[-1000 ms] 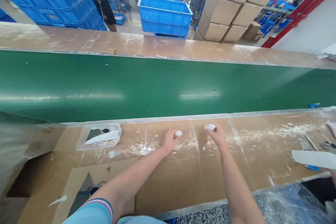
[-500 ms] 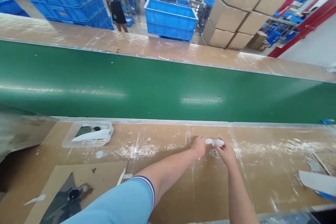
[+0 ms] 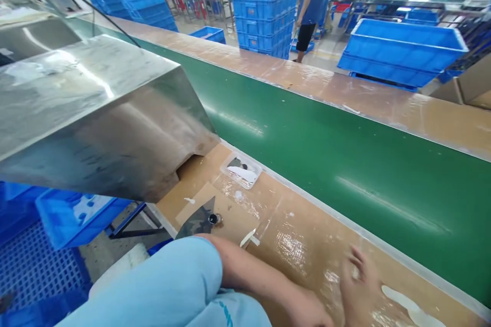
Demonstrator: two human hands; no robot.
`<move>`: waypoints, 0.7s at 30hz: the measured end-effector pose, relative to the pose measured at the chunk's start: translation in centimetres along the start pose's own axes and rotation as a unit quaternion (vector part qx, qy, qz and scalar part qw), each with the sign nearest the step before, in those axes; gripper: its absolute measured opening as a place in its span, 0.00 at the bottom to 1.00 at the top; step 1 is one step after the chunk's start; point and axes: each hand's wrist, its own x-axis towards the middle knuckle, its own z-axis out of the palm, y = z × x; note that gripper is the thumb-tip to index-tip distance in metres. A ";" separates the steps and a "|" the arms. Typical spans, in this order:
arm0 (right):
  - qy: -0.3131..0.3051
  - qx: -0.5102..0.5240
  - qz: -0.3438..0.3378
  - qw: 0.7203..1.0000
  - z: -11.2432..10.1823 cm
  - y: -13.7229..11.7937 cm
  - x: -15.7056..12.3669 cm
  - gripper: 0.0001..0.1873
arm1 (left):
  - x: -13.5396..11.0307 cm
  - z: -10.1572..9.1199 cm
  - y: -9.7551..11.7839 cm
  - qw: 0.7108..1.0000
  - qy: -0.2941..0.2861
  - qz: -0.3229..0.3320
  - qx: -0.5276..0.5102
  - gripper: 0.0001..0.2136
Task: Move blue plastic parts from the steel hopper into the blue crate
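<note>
My left hand [image 3: 307,312] lies at the bottom edge, on the taped cardboard bench [image 3: 291,225]; its fingers are cut off by the frame. Beside it to the right, my right hand [image 3: 359,283] rests low over the bench, and motion smears its fingers. I cannot make out anything in either hand. A white strip [image 3: 409,307] lies on the bench just right of my right hand. My light-blue sleeve [image 3: 172,291] fills the lower middle of the view.
A green conveyor belt [image 3: 345,163] runs diagonally behind the bench. A steel hood [image 3: 95,117] covers it at the left. A clear plastic tray [image 3: 241,168] and a small black ring [image 3: 213,218] sit on the bench. Blue crates [image 3: 264,5] and several people stand beyond.
The view has swung far to the left and now shows the steel hood. My hands have dropped to the bottom right corner, and the small white pieces in them are no longer visible.
</note>
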 end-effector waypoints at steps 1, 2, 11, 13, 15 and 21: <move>-0.066 0.027 0.004 0.997 3.0 -2.9 0.6 0.36 | -2.1 0.4 -0.7 1.000 -0.001 -0.006 -0.017 0.11; -0.145 0.053 -0.006 0.988 5.9 -5.6 1.2 0.38 | -4.2 0.8 -1.4 0.999 0.013 -0.016 -0.036 0.11; -0.392 -0.117 -0.176 0.896 21.6 -20.4 1.8 0.21 | -19.4 4.1 -2.4 0.932 0.250 -0.225 -0.139 0.16; -0.385 -0.150 -0.177 0.893 22.4 -21.5 1.8 0.19 | -21.7 5.3 -2.1 0.904 0.304 -0.250 -0.165 0.13; -0.376 -0.167 -0.165 0.896 21.9 -21.6 1.6 0.18 | -23.5 6.5 -2.0 0.875 0.351 -0.262 -0.206 0.12; -0.347 -0.159 -0.026 0.924 13.5 -14.7 1.7 0.21 | -26.2 9.1 -3.5 0.797 0.420 -0.314 -0.300 0.11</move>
